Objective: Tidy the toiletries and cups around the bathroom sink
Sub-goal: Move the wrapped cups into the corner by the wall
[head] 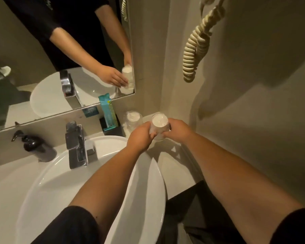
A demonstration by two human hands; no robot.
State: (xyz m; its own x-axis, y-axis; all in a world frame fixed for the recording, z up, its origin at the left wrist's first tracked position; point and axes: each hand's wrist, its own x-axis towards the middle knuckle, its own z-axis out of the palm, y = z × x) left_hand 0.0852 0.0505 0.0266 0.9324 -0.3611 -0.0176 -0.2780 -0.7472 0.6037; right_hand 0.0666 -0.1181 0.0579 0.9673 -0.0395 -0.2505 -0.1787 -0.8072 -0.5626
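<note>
In the head view, a wrapped cup (pixel 159 126) is held between both hands — the left hand (pixel 141 138) curled round its near left side, the right hand (pixel 176 129) gripping its right side, fingers closed on it. It is carried just above the counter (pixel 167 150) in the corner. Just left of the grip and behind it, a second wrapped cup (pixel 133 120) stands on the counter. Farther left, a teal packet (pixel 108 111) is seated upright in a black holder (pixel 113 130). Well left, beyond the faucet (pixel 76 145), a soap dispenser (pixel 31 142) stands. The tidying is judged partway done — the held cup is not yet set down.
</note>
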